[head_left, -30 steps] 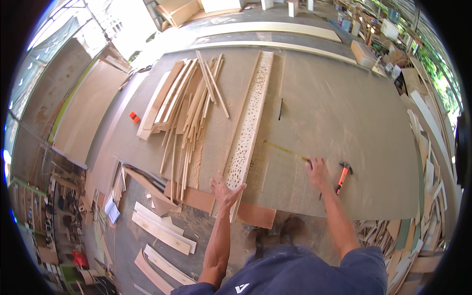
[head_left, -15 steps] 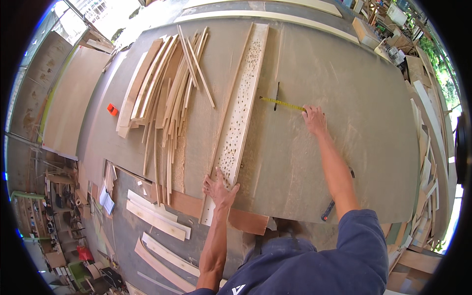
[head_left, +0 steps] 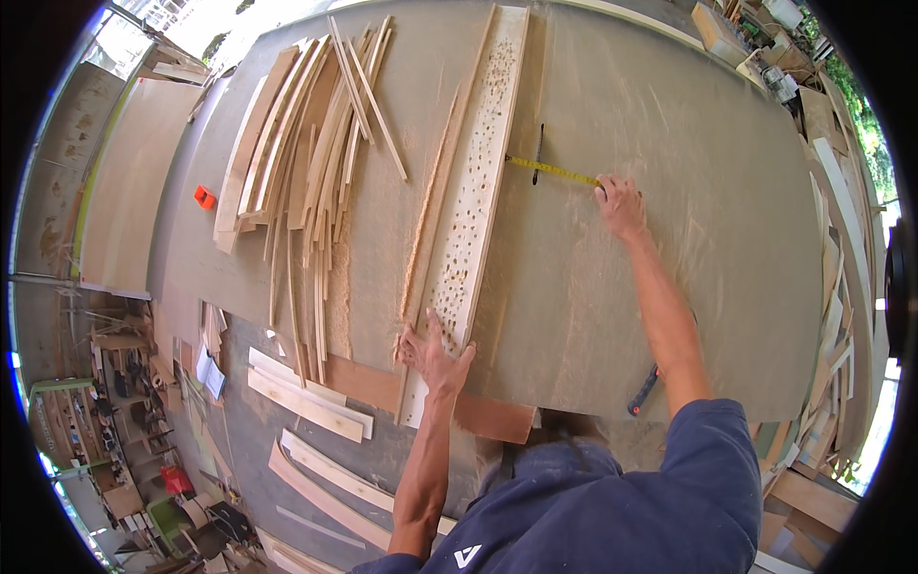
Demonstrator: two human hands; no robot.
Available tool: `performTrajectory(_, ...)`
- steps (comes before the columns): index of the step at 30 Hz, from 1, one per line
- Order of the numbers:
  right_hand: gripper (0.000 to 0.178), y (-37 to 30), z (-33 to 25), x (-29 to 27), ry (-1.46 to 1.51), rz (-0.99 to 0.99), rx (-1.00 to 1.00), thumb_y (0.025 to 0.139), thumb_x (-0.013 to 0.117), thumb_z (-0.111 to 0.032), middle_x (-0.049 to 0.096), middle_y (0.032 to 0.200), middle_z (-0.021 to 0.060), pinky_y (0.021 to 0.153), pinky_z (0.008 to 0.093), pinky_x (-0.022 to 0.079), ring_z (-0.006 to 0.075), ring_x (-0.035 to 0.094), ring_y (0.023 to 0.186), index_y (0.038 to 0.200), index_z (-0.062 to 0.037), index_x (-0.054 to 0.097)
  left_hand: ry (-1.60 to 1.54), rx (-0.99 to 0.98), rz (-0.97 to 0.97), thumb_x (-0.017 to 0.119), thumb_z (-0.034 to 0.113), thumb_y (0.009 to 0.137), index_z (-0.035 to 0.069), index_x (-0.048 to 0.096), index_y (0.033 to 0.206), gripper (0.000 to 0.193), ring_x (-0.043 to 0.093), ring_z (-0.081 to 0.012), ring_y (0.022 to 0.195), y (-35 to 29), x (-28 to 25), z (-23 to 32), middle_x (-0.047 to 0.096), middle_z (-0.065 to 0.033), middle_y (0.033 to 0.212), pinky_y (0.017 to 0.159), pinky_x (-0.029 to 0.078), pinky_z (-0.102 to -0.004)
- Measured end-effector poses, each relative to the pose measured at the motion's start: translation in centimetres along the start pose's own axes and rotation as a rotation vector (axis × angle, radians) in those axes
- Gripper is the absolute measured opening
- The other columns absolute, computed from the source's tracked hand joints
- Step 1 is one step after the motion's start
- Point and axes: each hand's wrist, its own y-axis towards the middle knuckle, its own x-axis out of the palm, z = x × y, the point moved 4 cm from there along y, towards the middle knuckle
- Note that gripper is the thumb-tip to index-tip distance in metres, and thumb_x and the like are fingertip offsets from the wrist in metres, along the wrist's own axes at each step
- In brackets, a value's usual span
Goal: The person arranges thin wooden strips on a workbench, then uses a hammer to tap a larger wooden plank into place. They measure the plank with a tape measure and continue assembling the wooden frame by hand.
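Observation:
A long pale board (head_left: 470, 206) dotted with holes lies lengthwise on the worktable, with a thin brown wood strip along its left edge. My left hand (head_left: 440, 362) spans its near end, thumb at the right edge and fingers at the left, gripping it. To the right, my right hand (head_left: 623, 206) is closed on a tape measure; its case is mostly hidden under the fingers. The yellow tape blade (head_left: 564, 174) runs left to the board's right edge. A slim black pencil-like stick (head_left: 538, 158) crosses the blade.
Several loose wood strips (head_left: 316, 163) are piled on the left, with an orange block (head_left: 204, 197) beyond them. Near my right forearm lies a dark-handled tool (head_left: 643, 392). Cut boards (head_left: 306, 402) lie on a lower surface. A ridge of sawdust (head_left: 427, 210) lines the board's left side.
The holed board has shifted slightly right under my left hand, uncovering a sawdust ridge on its left. My right hand stays on the tape measure. The whole view has shifted a little.

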Motion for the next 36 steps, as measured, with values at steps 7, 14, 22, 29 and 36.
performTrajectory(7,0.038,0.2,0.2,0.4,0.016,-0.012,-0.016,0.105,0.047,-0.030,0.061,0.134,0.0070,0.103,0.0509,0.047,0.0303,0.054,0.121,0.135,-0.0100,0.059,0.014,-0.005,-0.004,0.089,0.038,0.061,0.014,0.038,0.155,0.110,0.020,-0.0484,0.139,-0.1,0.3,0.0,0.026,-0.0334,0.145,0.113,0.015,-0.0592)
performTrajectory(14,0.038,0.2,0.3,0.3,-0.007,-0.015,-0.037,0.105,0.047,-0.030,0.060,0.135,0.0064,0.102,0.0494,0.047,0.0303,0.054,0.121,0.136,-0.0106,0.058,0.043,0.001,-0.001,0.088,0.040,0.061,0.013,0.038,0.154,0.109,0.021,-0.0487,0.139,-0.1,0.5,-0.1,0.027,-0.0338,0.144,0.113,0.014,-0.0590)
performTrajectory(22,0.038,0.3,0.4,0.4,-0.006,-0.011,-0.037,0.105,0.048,-0.030,0.061,0.133,0.0068,0.101,0.0488,0.048,0.0301,0.054,0.121,0.135,-0.0104,0.058,0.064,0.012,0.020,0.088,0.041,0.061,0.012,0.038,0.154,0.109,0.022,-0.0493,0.138,-0.3,0.5,0.2,0.028,-0.0346,0.143,0.113,0.015,-0.0586)
performTrajectory(29,0.038,0.5,1.2,1.0,-0.040,-0.004,-0.054,0.105,0.048,-0.031,0.062,0.132,0.0062,0.102,0.0479,0.048,0.0297,0.055,0.120,0.135,-0.0103,0.058,0.070,0.054,0.025,0.088,0.040,0.061,0.008,0.043,0.151,0.105,0.025,-0.0487,0.135,0.1,0.2,0.7,0.031,-0.0332,0.140,0.112,0.019,-0.0583)
performTrajectory(36,0.036,0.2,0.7,0.4,-0.002,0.051,-0.093,0.103,0.052,-0.028,0.064,0.129,0.0085,0.098,0.0434,0.049,0.0289,0.058,0.113,0.131,-0.0060,0.063,0.069,0.066,0.037,0.087,0.041,0.060,0.007,0.047,0.148,0.102,0.026,-0.0476,0.134,0.0,0.0,0.6,0.032,-0.0307,0.138,0.112,0.020,-0.0594)
